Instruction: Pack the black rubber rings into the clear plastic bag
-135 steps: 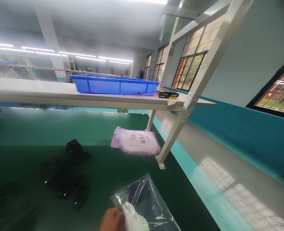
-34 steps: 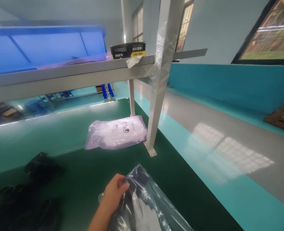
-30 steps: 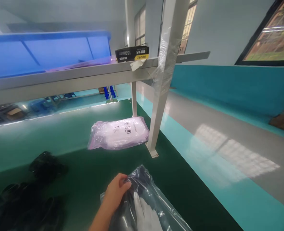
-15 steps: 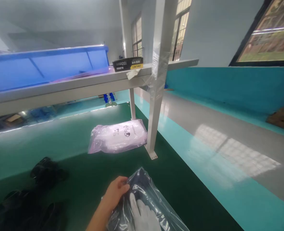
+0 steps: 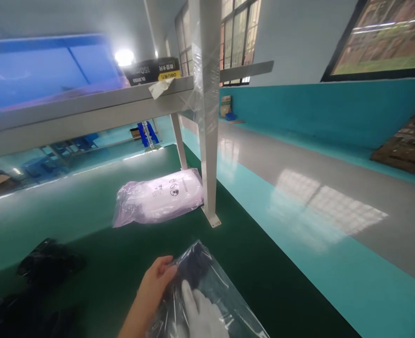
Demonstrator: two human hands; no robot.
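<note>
A clear plastic bag (image 5: 217,286) is at the bottom centre, with a dark patch showing through near its far corner. My bare left hand (image 5: 158,277) pinches the bag's left edge between thumb and fingers. My right hand (image 5: 203,312), in a white glove, lies flat at the bag with its fingers stretched forward and the index finger a little apart. Whether that hand is inside the bag or on top of it, I cannot tell. The lower end of the bag runs out of view.
A pinkish plastic-wrapped packet (image 5: 161,195) lies on the green floor beside a white table leg (image 5: 210,141). Above it, the tabletop (image 5: 87,101) carries a blue bin (image 5: 45,65) and a black box (image 5: 153,70). Dark bundles (image 5: 45,263) sit at the lower left.
The view has shifted, so the table, packet and bin appear further left and slightly higher. Both hands stay at the bag, with little change in their hold.
</note>
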